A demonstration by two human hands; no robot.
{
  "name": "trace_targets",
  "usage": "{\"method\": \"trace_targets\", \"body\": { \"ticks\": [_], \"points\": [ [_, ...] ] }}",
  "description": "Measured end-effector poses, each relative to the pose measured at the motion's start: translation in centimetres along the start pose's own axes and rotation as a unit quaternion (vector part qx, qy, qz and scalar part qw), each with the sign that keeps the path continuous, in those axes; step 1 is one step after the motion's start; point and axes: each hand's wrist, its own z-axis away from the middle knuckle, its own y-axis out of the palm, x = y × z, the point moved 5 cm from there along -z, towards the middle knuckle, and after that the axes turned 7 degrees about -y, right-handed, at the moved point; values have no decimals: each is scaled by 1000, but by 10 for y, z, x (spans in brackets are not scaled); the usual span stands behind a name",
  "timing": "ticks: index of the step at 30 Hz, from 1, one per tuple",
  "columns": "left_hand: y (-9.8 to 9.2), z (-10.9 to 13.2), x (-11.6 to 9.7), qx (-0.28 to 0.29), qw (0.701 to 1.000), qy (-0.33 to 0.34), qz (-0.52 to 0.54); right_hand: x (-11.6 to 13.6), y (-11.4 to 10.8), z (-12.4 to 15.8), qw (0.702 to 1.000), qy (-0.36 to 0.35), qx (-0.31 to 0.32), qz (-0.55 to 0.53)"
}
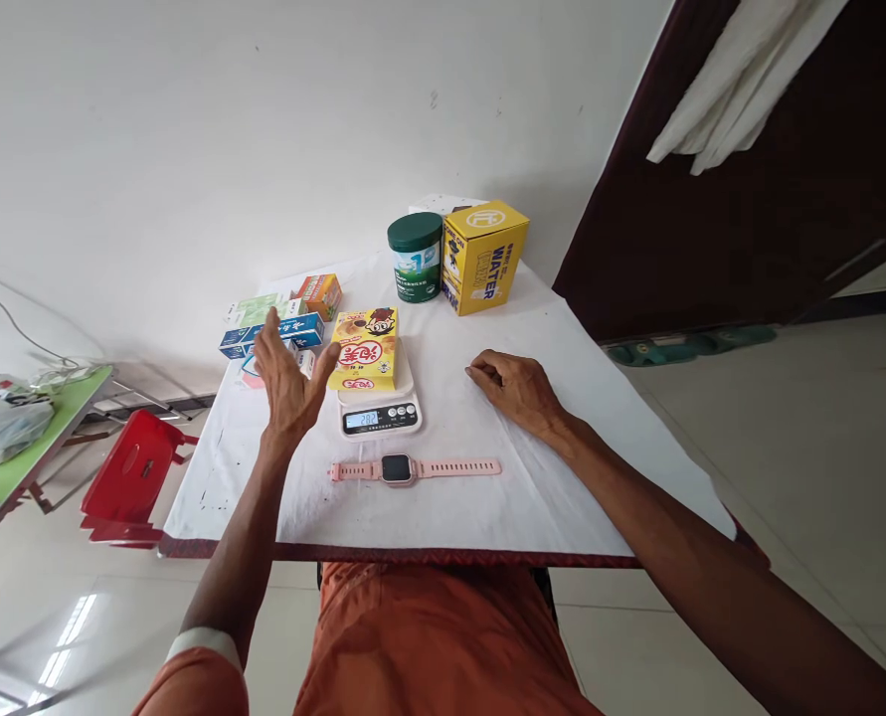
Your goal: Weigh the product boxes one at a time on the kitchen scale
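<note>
The yellow box [364, 350] sits on the white scale [380, 419]; the left hand [290, 386], spread wide and empty, is just beside it. The right hand [518, 392] is curled on the bench [577, 363], nothing visible inside. Assessed risk: a brush from the left hand could shift the box or falsify its weighing.

Yellow box [364, 350], cartoon figure and red-and-white lettering on it, lying on white digital scale [378, 432], toward platform's left. Scale flat on white-covered table [577, 477]; lit display [363, 420] seemingly 282, 3 round buttons [403, 412] beside.
</note>
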Motion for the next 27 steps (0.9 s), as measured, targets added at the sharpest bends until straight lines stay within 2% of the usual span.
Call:
{"method": "trace_targets", "body": {
  "ticks": [6,10,14,18,20,23,27],
  "points": [
    [61,-9,-25,185,976,-80,-79,-1,0,1,1000,4,0,-1],
    [81,-18,-39,234,960,-99,-117,1,0,1,1000,4,11,3],
    [84,-25,-37,221,961,-107,-124,3,0,1,1000,-3,13,13],
    [82,-31,-50,179,981,-60,-52,4,-1,0,1000,-1,6,8],
    [80,-34,-70,152,988,-9,0,3,-3,-1,1000,3,0,2],
    [83,-34,-112,117,990,61,44,3,-6,-3,1000,10,-15,-3],
    [107,-28,-161,93,987,102,80,2,-13,-5,998,21,-50,-35]
  ]
}}
